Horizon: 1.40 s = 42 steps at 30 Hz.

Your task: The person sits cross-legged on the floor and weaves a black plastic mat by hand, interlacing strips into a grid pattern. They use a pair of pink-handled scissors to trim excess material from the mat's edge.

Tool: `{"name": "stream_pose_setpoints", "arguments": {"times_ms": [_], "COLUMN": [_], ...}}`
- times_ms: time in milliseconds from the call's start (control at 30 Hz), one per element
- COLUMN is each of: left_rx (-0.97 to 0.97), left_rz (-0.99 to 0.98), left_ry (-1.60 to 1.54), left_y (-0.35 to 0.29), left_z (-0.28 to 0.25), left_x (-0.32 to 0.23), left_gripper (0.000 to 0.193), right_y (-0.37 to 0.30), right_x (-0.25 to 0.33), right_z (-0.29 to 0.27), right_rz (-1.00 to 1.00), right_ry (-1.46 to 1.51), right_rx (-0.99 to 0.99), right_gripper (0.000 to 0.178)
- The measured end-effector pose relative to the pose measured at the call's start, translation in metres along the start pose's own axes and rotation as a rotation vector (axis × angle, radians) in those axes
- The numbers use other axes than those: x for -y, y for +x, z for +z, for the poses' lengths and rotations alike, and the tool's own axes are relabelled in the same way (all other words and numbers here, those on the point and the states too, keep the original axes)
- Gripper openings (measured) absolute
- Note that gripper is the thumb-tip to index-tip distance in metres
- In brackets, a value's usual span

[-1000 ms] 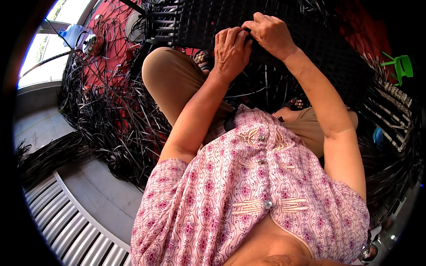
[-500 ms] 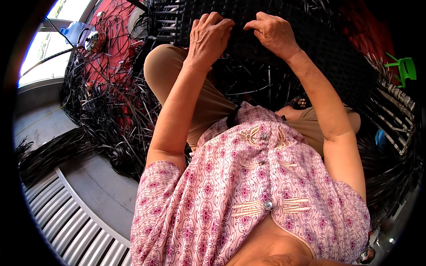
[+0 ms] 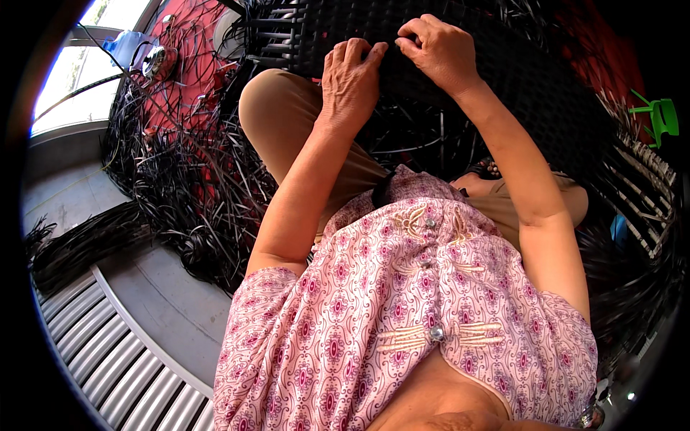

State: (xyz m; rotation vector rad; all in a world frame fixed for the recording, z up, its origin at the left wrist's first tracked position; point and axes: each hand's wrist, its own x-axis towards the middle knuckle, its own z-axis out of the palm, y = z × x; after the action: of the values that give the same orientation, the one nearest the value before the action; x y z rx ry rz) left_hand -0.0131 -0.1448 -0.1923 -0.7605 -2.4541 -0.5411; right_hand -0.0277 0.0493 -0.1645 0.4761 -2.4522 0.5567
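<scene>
A large black woven piece [image 3: 543, 108], made of flat plastic-looking strips, lies across my lap and stretches to the right. My left hand [image 3: 351, 85] rests at its near edge, fingers bent and thumb drawn in toward them. Slightly farther off and to the right, my right hand [image 3: 444, 56] has its thumb and forefinger pinched together over the weave. Whatever either hand grips is lost against the black strips. At the upper left of the piece, bare crossbars [image 3: 272, 44] show where strips are spaced apart.
Loose black strips [image 3: 190, 169] lie heaped over a red floor covering [image 3: 188, 54] on the left. A bundle of strips [image 3: 90, 241] lies near a slatted metal bench [image 3: 115, 345]. On the right are a green plastic chair [image 3: 658, 116] and a partly wound frame [image 3: 643, 194].
My left hand has moved right and toward me, and its fingers have come down lower. The right hand has shifted slightly, its thumb and forefinger still together.
</scene>
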Motion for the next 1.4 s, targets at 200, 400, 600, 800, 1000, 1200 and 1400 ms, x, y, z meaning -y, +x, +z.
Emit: {"name": "stream_pose_setpoints", "arguments": {"times_ms": [200,400,600,800,1000,1200,1400], "left_rx": [0.015,0.008,-0.008,-0.026,-0.036,0.025,-0.052], "left_rz": [-0.041,-0.063,-0.054,-0.056,-0.057,-0.117,-0.084], "left_ry": [-0.017,-0.032,-0.032,-0.019,0.010,-0.148,0.001], "left_y": [-0.007,-0.012,-0.014,-0.017,-0.018,-0.006,0.010], "left_z": [0.002,0.006,0.010,0.013,0.015,-0.006,-0.017], "left_x": [-0.006,-0.006,-0.003,-0.004,-0.005,-0.001,0.034], "left_gripper": [0.039,0.041,0.044,0.043,0.042,0.036,0.035], "right_y": [0.020,0.028,0.028,0.035,0.037,0.036,0.037], "right_x": [-0.003,0.001,0.000,0.003,0.006,-0.004,-0.003], "right_z": [0.013,0.025,0.030,0.034,0.034,0.037,0.037], "right_rz": [-0.168,-0.263,-0.230,-0.150,-0.256,-0.259,-0.287], "right_ry": [-0.109,-0.056,0.002,-0.018,-0.148,-0.111,-0.051], "right_rx": [0.037,0.043,0.056,0.107,0.138,0.099,0.079], "right_gripper": [0.014,0.017,0.017,0.012,0.014,0.015,0.016]}}
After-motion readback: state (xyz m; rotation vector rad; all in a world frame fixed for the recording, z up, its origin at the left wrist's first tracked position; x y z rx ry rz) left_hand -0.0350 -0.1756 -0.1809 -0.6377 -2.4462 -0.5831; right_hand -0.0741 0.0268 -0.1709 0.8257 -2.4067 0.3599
